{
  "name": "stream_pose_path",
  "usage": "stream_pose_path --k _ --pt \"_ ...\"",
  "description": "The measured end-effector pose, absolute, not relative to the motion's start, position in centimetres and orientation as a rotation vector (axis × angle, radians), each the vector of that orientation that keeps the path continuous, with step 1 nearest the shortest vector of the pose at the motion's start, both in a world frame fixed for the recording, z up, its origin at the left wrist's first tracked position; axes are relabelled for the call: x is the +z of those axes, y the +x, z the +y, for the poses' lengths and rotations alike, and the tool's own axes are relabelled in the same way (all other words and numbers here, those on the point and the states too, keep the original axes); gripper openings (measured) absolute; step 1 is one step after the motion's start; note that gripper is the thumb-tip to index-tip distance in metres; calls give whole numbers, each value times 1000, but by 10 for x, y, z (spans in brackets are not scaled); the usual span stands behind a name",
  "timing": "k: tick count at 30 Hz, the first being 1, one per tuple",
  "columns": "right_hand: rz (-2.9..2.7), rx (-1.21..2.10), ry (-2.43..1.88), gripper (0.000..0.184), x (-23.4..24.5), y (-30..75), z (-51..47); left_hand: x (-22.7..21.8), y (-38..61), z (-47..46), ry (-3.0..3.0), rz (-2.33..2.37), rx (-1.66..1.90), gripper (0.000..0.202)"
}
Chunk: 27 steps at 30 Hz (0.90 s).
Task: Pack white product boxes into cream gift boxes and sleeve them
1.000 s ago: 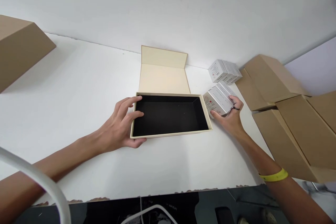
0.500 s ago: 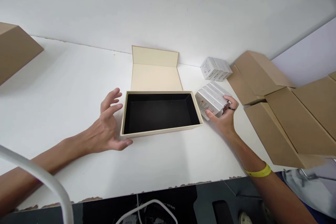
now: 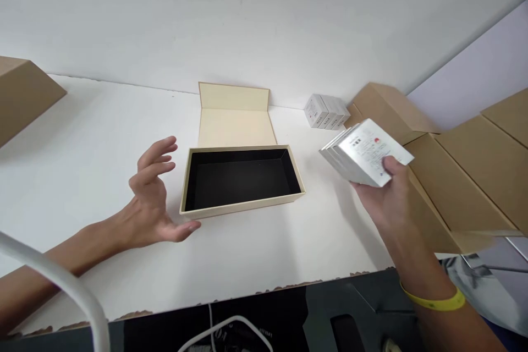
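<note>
A cream gift box (image 3: pixel 243 208) with a black inside lies on the white table, its hinged lid (image 3: pixel 235 125) folded back toward the wall. Nothing lies inside it. Beside its left end, my left hand (image 3: pixel 154 198) is open with fingers spread, the thumb close to the front left corner. My right hand (image 3: pixel 390 198) grips a stack of small white cartons (image 3: pixel 367 154), raised above the table to the right of the gift box and tilted so a printed face shows. The fingers underneath are hidden.
Several more white cartons (image 3: pixel 325 111) stand in a row by the wall. Brown cardboard boxes (image 3: pixel 478 170) fill the right side; another cardboard box (image 3: pixel 27 96) is at the far left. A white curved tube (image 3: pixel 78 291) crosses the lower left, near the table's chipped front edge (image 3: pixel 280 290).
My right hand has lifted the carton stack off the table and turned it, moving right. My left hand stays open by the gift box, its fingers slightly more raised.
</note>
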State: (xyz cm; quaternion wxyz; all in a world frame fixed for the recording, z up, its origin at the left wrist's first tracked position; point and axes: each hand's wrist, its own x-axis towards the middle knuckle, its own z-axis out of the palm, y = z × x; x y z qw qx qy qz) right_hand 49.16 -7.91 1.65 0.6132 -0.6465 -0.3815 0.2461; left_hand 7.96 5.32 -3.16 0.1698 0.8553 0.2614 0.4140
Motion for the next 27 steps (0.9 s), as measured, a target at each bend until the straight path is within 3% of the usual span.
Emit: stream_pose_path --k 2,5,7,9,14,18,21,27 --pt "-827 741 -1417 44 32 486 -84 -13 90 44 2439 701 1232 80" --pt "-782 889 -1436 44 48 476 -90 19 110 31 2343 760 1223 32" --pt "-828 905 -1491 45 58 470 -91 38 123 24 2347 683 1200 15" --pt "-874 920 -1500 46 67 464 -89 50 135 21 2417 568 1123 23" --pt "-968 1033 -1434 51 89 443 -81 48 157 16 2479 461 941 84" --pt "-1014 1208 -1338 54 88 425 -79 48 166 8 2434 414 972 118" --pt "-1016 1452 -1231 49 80 415 -78 55 165 2 2390 477 968 120" --pt "-1122 1760 -1090 49 80 390 -54 54 138 4 2324 676 919 91"
